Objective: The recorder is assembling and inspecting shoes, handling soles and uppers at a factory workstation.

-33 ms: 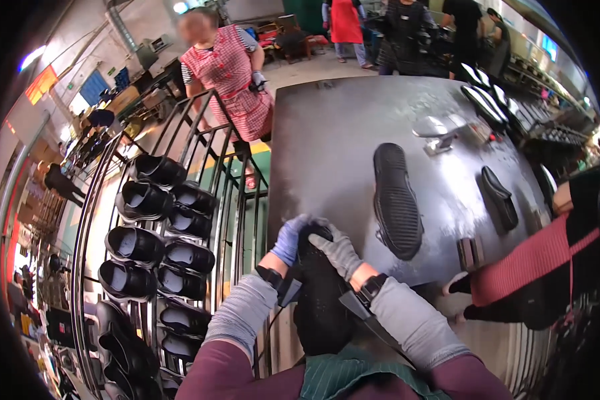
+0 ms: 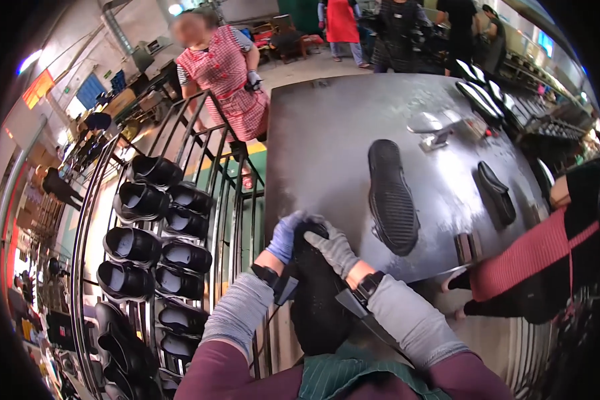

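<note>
A black shoe-like piece [image 2: 319, 297] is held upright between both hands, in front of the body, its far end beside the near edge of the metal table [image 2: 320, 147] and its near end by the green apron [image 2: 353, 373]. The far end is gripped from the left by the gloved left hand [image 2: 285, 237], with the fingers bent around it, and from the right by the gloved right hand [image 2: 337, 250], whose fingers are pressed against it; the fingertips are partly hidden. A dark band is worn on each wrist. On the table, a shoe [image 2: 393, 200] is laid with its ribbed black sole upward, to the right of the hands. Farther right, a smaller shoe [image 2: 496, 193] is seen on its side, with a metal stand [image 2: 437, 127] beyond and a small dark block [image 2: 468, 249] nearer the edge. To the left, black shoes [image 2: 132, 245] are stored in rows on a metal rack [image 2: 85, 267]. Behind the rack, a co-worker in a red checked apron [image 2: 223, 73] is seen, and at the right edge a red striped cloth [image 2: 523, 270] is worn by another person.
</note>
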Tool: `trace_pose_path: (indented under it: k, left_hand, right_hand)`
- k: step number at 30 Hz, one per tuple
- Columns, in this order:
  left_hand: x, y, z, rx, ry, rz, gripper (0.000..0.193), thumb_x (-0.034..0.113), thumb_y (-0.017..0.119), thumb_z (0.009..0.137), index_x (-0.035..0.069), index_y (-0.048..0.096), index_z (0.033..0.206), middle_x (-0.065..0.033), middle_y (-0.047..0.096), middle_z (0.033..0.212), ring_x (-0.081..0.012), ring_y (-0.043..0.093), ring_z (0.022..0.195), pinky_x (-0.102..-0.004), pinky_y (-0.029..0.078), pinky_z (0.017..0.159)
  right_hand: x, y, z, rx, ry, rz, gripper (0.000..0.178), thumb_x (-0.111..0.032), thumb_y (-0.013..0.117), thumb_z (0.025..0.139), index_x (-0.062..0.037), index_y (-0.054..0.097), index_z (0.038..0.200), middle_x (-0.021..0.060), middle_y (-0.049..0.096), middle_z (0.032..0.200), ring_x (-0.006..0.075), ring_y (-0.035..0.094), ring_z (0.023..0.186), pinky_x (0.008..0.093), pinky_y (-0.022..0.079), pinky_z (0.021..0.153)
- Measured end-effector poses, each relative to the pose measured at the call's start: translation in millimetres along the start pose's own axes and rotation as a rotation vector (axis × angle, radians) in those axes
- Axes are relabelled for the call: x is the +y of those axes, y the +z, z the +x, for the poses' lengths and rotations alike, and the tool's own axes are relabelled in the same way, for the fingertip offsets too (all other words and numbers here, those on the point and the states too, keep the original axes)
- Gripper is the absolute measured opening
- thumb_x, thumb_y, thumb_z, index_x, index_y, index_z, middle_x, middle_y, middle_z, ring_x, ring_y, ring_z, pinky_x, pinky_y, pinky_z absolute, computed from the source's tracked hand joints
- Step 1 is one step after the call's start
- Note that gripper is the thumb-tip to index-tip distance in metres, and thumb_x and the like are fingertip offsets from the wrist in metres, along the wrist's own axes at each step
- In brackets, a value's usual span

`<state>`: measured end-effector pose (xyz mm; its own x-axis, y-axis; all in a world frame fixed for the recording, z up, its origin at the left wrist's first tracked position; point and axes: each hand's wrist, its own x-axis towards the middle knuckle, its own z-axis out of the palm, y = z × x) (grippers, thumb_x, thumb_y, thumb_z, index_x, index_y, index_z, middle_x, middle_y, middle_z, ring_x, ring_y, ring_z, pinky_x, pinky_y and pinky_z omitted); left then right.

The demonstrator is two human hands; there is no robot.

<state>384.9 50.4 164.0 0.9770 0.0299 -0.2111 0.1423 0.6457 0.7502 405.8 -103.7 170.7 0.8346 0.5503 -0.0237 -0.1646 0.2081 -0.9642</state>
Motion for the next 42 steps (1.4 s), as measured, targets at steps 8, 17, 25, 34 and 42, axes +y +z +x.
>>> trace_pose_path:
  k: [8,17,25,34,42]
  left_hand:
    - [-14,81,-99,-0.099,0.158,0.381,0.047,0.040,0.048,0.092,-0.003,0.066,0.103,-0.0129,0.067,0.106,-0.0217,0.062,0.099,-0.0345,0.046,0.092]
    - [-98,154,-233,-0.177,0.792,1.209,0.064,0.049,0.054,0.087,-0.001,0.053,0.126,-0.0229,0.047,0.136,-0.0436,0.036,0.132,-0.0499,0.029,0.109]
    - [-134,93,-243,0.832,0.565,0.677,0.057,0.009,0.057,0.091,0.001,0.029,0.140,-0.0132,0.052,0.124,-0.0234,0.057,0.106,-0.0323,0.050,0.087]
    - [-108,83,-191,0.539,0.055,0.232,0.058,0.025,0.068,0.087,0.008,0.038,0.135,-0.0118,0.059,0.111,-0.0200,0.063,0.077,-0.0305,0.052,0.045]
    - [-38,-24,-68,0.289,0.002,0.471,0.072,0.032,0.079,0.079,0.004,0.043,0.135,-0.0093,0.062,0.112,-0.0171,0.062,0.092,-0.0296,0.055,0.070]
  right_hand:
    - [-38,-2,-104,0.043,-0.207,-0.232,0.041,-0.024,0.069,0.084,-0.0051,0.057,0.119,0.0109,0.061,0.115,0.0221,0.058,0.108,0.0335,0.043,0.096]
    - [-37,-60,-259,-0.251,0.521,0.606,0.048,-0.039,0.052,0.098,-0.0099,0.047,0.136,0.0044,0.054,0.129,0.0135,0.051,0.118,0.0300,0.042,0.100]
    - [-116,-142,-269,0.063,-0.136,-0.743,0.023,-0.025,0.072,0.080,-0.0044,0.062,0.079,0.0097,0.063,0.072,0.0227,0.062,0.068,0.0332,0.049,0.062]
    - [-30,-241,-118,0.461,-0.204,-0.993,0.040,-0.026,0.068,0.086,-0.0015,0.059,0.116,0.0169,0.063,0.108,0.0300,0.060,0.101,0.0378,0.046,0.091]
    - [-57,-169,-24,0.313,0.309,0.498,0.045,-0.017,0.071,0.086,-0.0049,0.054,0.126,0.0112,0.065,0.115,0.0243,0.064,0.099,0.0369,0.054,0.088]
